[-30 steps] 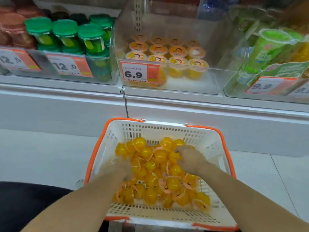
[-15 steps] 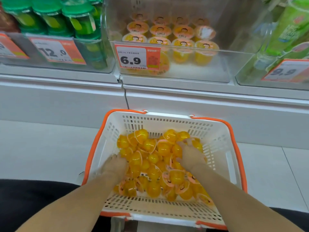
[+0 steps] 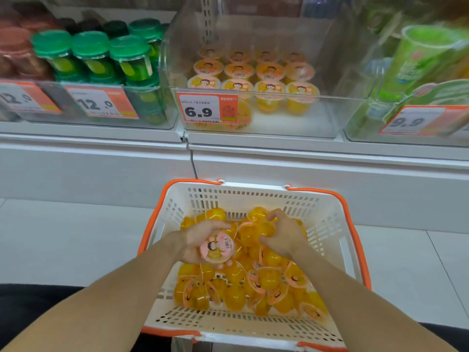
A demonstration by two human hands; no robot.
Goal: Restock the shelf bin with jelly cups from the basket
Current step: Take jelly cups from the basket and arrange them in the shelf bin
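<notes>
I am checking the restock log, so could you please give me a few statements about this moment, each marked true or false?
1. The left hand holds a jelly cup with its pink lid facing up. True.
2. The basket has a blue rim. False: the rim is orange.
3. The shelf bin carries a 6.9 price tag. True.
4. The right hand is up at the shelf bin. False: it is down among the cups in the basket.
</notes>
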